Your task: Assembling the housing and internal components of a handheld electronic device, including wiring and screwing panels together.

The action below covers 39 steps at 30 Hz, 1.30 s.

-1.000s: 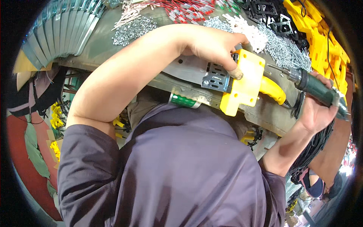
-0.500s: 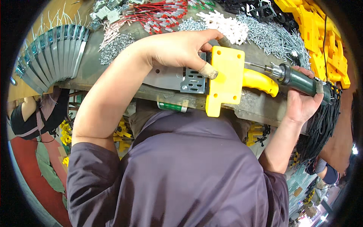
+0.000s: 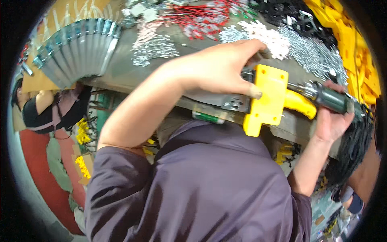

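My left hand point(image 3: 225, 68) grips a yellow plastic housing point(image 3: 271, 92) by its left side, thumb on the near face and fingers over the top. The housing has screw holes near its corners and a curved yellow handle point(image 3: 300, 105) on its right. A slotted metal plate point(image 3: 235, 102) juts out from its left, partly behind my hand. Wrapped in my right hand point(image 3: 332, 121) is a dark green power screwdriver point(image 3: 331, 98), its bit pointing left at the housing's right edge. Whether the bit touches the housing I cannot tell.
Piles of screws point(image 3: 312, 50), white plastic pieces point(image 3: 268, 38) and red wires point(image 3: 201, 18) lie across the bench's far side. Long metal blades point(image 3: 76, 52) fan out at left. Yellow housings point(image 3: 363, 60) and black cords point(image 3: 348, 149) are at right. Another person point(image 3: 50, 109) sits at left.
The whole scene has shifted right and somewhat down in the picture, with some blur. Both hands keep their holds, and the housing leans slightly more.
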### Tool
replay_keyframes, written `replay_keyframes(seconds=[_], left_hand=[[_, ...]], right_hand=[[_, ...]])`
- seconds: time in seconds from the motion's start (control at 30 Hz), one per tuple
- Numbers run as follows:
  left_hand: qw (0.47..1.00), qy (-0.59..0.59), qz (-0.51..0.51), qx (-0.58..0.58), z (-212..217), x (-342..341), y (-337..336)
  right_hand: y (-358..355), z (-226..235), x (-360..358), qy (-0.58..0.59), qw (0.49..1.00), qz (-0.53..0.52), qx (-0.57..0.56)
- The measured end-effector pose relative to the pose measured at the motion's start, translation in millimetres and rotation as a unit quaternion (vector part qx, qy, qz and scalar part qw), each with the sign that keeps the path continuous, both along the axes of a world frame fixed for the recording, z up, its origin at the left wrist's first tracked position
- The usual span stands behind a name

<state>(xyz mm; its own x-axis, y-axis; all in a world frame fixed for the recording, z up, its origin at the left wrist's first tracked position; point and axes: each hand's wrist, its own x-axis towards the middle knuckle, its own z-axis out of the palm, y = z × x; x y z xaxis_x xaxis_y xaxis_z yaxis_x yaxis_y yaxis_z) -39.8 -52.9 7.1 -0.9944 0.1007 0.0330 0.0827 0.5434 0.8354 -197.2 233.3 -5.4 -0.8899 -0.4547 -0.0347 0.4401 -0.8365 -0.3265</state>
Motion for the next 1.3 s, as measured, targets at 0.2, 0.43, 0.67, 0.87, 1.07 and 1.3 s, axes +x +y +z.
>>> replay_keyframes(seconds=[0.2, 0.43, 0.67, 0.87, 1.07, 1.3], left_hand=[[0.956, 0.268, -0.030, -0.111, 8, 31, 40], [0.942, 0.273, -0.170, -0.094, -6, 9, 59], [0.930, 0.317, -0.147, -0.117, -12, 13, 61], [0.929, 0.320, -0.127, -0.132, -5, 17, 64], [0.924, 0.205, 0.225, -0.230, 0, 53, -18], [0.880, 0.137, 0.309, -0.335, -22, 67, -64]], right_hand=[[3, 0, -8, 0.002, 1.000, 0.021, 0.004], [0, -2, -4, -0.006, 0.999, 0.031, -0.039], [14, 3, -10, 0.020, 0.998, 0.025, 0.055], [16, -3, -21, 0.035, 0.999, 0.033, 0.017], [16, -10, -17, 0.025, 1.000, 0.013, 0.012], [17, -14, -26, 0.041, 0.999, 0.008, 0.032]])
